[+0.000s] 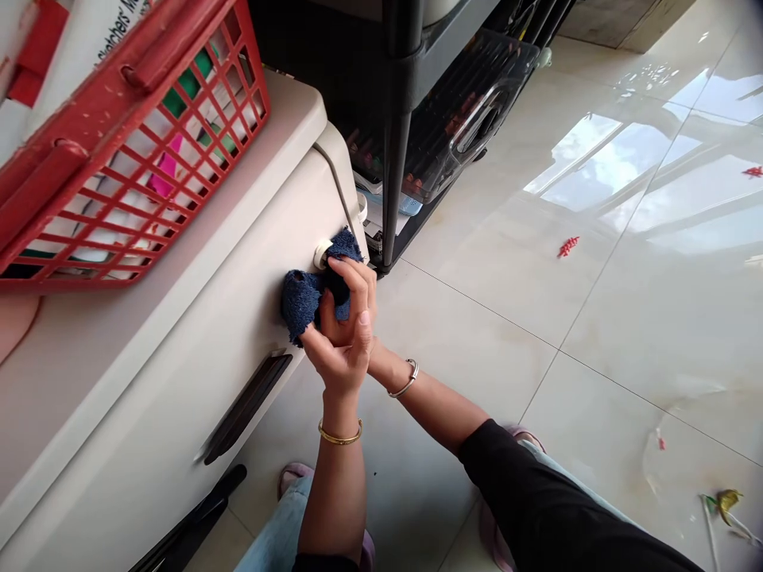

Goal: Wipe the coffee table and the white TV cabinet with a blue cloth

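Observation:
A dark blue terry cloth (300, 303) is bunched against the cream-white front panel (262, 270) of a boxy unit, beside a small round white knob (323, 253). My right hand (360, 290), with a silver bangle at the wrist, is closed on the cloth's upper part, its fingertips close to the knob. Just below, my left hand (341, 361), with a gold bangle, grips the cloth's lower left part. The two hands overlap, so some fingers and part of the cloth are hidden. Lower on the panel lies a long dark recessed handle (249, 408).
On the unit's top stands a red plastic basket (134, 83) packed with items. To its right is a black shelf rack (396, 143) holding a clear plastic case (470, 119). Red scraps (568, 247) lie on the glossy tiled floor (501, 302).

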`<state>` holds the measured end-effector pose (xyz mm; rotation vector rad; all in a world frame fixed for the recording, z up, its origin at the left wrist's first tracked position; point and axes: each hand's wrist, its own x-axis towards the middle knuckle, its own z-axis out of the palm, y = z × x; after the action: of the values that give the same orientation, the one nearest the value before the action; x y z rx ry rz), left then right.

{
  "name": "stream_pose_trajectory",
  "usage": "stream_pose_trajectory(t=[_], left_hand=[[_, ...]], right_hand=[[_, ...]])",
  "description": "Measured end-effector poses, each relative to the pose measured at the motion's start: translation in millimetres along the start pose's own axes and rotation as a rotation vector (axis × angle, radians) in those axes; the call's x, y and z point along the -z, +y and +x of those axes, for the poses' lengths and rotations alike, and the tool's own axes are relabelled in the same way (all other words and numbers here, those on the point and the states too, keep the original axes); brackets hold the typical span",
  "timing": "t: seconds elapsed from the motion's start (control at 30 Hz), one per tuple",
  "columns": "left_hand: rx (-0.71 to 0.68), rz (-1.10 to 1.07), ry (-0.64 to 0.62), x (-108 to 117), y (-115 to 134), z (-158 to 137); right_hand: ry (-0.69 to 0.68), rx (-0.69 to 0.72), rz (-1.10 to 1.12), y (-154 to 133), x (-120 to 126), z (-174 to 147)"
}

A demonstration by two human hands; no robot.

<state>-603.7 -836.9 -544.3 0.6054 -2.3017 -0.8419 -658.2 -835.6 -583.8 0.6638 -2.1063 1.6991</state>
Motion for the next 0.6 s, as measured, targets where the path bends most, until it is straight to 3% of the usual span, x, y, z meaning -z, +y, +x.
stream_pose_trajectory(t=[0.07,0.23,0.47,0.6], left_hand=[[-0.009,-0.01,0.088,0.5,0.2,-0.8],[-0.111,-0.076,0.151,-4.1,-9.0,-2.2],[-0.12,-0.136,0.146,-17.9,-15.9,-3.0],[-0.106,-0.156,0.136,-20.7,-16.1,-5.0]], right_hand=[[0.025,-0.002,0.022,5.7,-3.6,2.6],[-0.132,0.158,0.026,36.1,-0.8,11.6],[-0.199,0.523,0.017,73.0,10.0,33.6],[-0.188,0.534,0.038,75.5,4.6,25.6]])
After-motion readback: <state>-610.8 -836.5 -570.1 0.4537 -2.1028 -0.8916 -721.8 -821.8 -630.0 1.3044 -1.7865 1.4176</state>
